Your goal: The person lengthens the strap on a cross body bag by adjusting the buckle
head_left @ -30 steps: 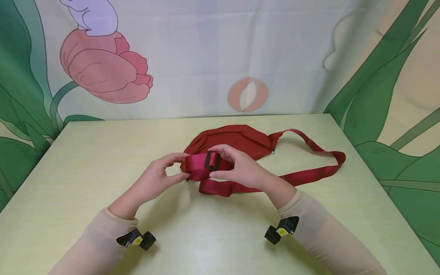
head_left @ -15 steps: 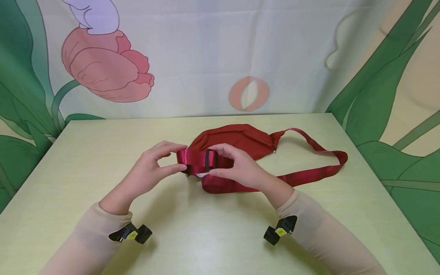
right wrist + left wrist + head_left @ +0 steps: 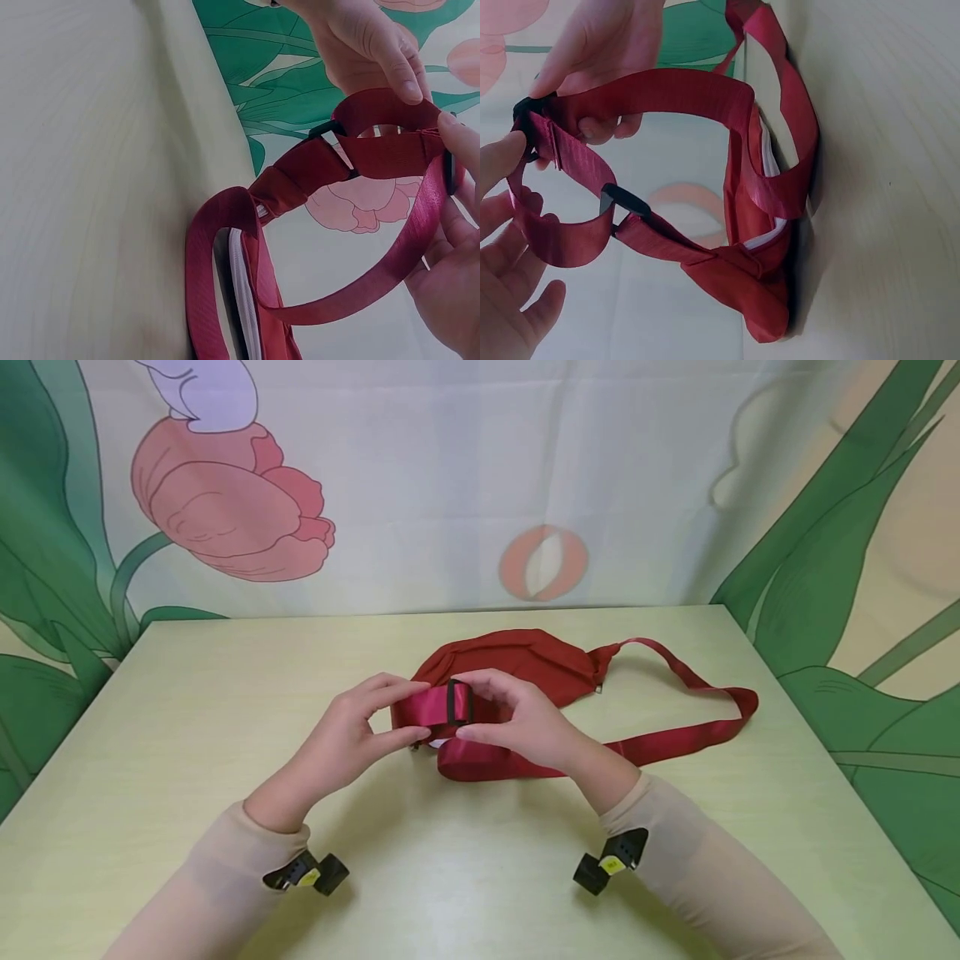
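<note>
A dark red waist bag [image 3: 517, 667] lies on the pale green table [image 3: 150, 752], its long red strap [image 3: 675, 739] looping out to the right. Just in front of the bag both hands hold a lifted stretch of strap. My left hand [image 3: 360, 722] pinches the strap loop [image 3: 555, 232] between thumb and fingers, left of a black slide buckle [image 3: 458, 702]. My right hand [image 3: 510, 718] pinches the strap at the buckle [image 3: 526, 112]. A second black fitting [image 3: 624, 201] joins the strap to the bag [image 3: 247, 315].
A printed backdrop [image 3: 465, 485] with a pink tulip and green leaves hangs behind the table and along both sides. The strap's far bend [image 3: 738, 702] lies near the table's right edge. Small black devices sit on both wrists [image 3: 307, 872] [image 3: 607, 860].
My left hand moved right along the strap, closing in on the buckle, so the loop between the hands is shorter. The right hand and bag stayed nearly still.
</note>
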`<move>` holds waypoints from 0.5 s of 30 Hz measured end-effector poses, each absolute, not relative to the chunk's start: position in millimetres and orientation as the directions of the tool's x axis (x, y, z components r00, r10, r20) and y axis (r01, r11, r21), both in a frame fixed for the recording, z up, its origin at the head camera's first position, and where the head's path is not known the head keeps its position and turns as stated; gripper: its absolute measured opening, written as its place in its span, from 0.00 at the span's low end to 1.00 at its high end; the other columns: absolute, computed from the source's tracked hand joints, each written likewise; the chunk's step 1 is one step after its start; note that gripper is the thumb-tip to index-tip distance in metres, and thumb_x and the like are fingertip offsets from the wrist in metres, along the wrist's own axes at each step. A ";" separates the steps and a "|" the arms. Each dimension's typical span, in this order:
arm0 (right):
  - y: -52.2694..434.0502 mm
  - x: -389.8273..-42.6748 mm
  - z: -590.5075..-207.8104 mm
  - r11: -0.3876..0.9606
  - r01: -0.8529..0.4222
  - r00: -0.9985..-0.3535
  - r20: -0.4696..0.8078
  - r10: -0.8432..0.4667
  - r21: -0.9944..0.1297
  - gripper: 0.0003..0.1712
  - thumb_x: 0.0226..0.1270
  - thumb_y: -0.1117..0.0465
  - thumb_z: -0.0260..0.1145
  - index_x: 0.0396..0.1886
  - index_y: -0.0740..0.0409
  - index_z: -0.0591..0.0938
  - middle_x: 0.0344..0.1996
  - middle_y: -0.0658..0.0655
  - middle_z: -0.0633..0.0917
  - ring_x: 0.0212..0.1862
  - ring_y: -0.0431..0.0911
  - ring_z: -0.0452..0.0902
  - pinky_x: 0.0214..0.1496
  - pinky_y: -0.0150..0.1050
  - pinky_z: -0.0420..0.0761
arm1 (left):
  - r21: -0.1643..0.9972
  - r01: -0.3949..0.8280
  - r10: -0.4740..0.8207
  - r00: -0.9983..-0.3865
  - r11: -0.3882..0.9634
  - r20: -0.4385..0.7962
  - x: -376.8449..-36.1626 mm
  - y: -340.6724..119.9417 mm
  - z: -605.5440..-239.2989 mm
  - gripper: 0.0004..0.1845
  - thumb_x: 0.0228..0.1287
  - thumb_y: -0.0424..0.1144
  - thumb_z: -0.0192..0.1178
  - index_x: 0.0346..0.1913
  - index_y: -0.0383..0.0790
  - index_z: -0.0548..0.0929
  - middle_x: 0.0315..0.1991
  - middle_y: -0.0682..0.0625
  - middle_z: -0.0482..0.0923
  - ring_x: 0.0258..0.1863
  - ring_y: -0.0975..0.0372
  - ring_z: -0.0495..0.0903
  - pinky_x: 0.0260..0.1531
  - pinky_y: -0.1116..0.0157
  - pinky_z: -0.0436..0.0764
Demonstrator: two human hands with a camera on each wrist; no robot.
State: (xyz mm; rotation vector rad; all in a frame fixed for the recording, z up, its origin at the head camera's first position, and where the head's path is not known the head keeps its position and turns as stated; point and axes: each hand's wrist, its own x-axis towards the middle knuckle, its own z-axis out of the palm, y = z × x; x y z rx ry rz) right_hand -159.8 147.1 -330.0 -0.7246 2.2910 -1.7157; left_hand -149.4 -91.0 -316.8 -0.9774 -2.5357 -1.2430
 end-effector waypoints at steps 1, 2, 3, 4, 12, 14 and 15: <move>147.1 -160.1 -330.4 0.205 -0.269 -0.862 0.141 -0.487 -0.941 0.29 0.56 0.63 0.71 0.59 0.51 0.73 0.47 0.52 0.80 0.50 0.45 0.75 0.48 0.42 0.77 | 0.658 0.615 0.485 -0.775 0.435 0.405 -149.5 -90.0 -316.7 0.25 0.49 0.35 0.71 0.54 0.39 0.80 0.45 0.53 0.77 0.44 0.63 0.75 0.36 0.66 0.76; 147.1 -160.1 -330.3 0.196 -0.271 -0.861 0.146 -0.488 -0.942 0.29 0.56 0.63 0.71 0.59 0.51 0.73 0.48 0.52 0.80 0.50 0.46 0.75 0.48 0.42 0.77 | 0.664 0.614 0.483 -0.775 0.426 0.407 -149.6 -89.2 -316.7 0.25 0.49 0.34 0.71 0.54 0.39 0.80 0.45 0.53 0.77 0.44 0.63 0.75 0.37 0.66 0.77; 146.8 -160.2 -330.5 0.191 -0.272 -0.859 0.149 -0.490 -0.943 0.29 0.56 0.63 0.71 0.59 0.52 0.74 0.48 0.52 0.80 0.50 0.46 0.75 0.48 0.42 0.77 | 0.670 0.613 0.481 -0.775 0.419 0.409 -149.8 -88.5 -317.2 0.25 0.49 0.34 0.71 0.54 0.39 0.80 0.45 0.53 0.78 0.44 0.63 0.75 0.37 0.65 0.76; 146.7 -160.5 -330.9 0.187 -0.275 -0.858 0.153 -0.490 -0.943 0.30 0.56 0.64 0.71 0.59 0.52 0.74 0.48 0.52 0.80 0.50 0.45 0.75 0.48 0.42 0.77 | 0.674 0.612 0.480 -0.776 0.415 0.409 -149.9 -87.6 -317.5 0.24 0.49 0.34 0.71 0.53 0.39 0.80 0.45 0.53 0.78 0.44 0.63 0.75 0.38 0.65 0.76; 145.2 -160.5 -330.8 0.173 -0.271 -0.862 0.159 -0.482 -0.947 0.30 0.56 0.64 0.71 0.60 0.53 0.73 0.49 0.52 0.79 0.51 0.45 0.74 0.51 0.42 0.76 | 0.682 0.601 0.479 -0.783 0.418 0.396 -150.0 -82.9 -319.1 0.25 0.50 0.34 0.70 0.55 0.38 0.80 0.43 0.53 0.78 0.42 0.63 0.75 0.35 0.66 0.74; 145.8 -160.7 -331.0 0.176 -0.271 -0.862 0.157 -0.483 -0.946 0.31 0.56 0.64 0.71 0.60 0.53 0.74 0.49 0.52 0.79 0.51 0.45 0.74 0.51 0.41 0.76 | 0.690 0.597 0.477 -0.785 0.410 0.396 -149.9 -82.9 -320.2 0.26 0.50 0.35 0.70 0.55 0.38 0.79 0.44 0.54 0.78 0.43 0.64 0.75 0.37 0.65 0.75; 146.1 -160.7 -330.9 0.176 -0.273 -0.861 0.158 -0.484 -0.946 0.31 0.56 0.63 0.71 0.60 0.53 0.74 0.50 0.51 0.79 0.52 0.45 0.74 0.51 0.41 0.76 | 0.692 0.596 0.475 -0.785 0.407 0.396 -149.8 -82.9 -320.9 0.26 0.51 0.36 0.70 0.56 0.39 0.79 0.44 0.54 0.78 0.43 0.64 0.75 0.38 0.65 0.75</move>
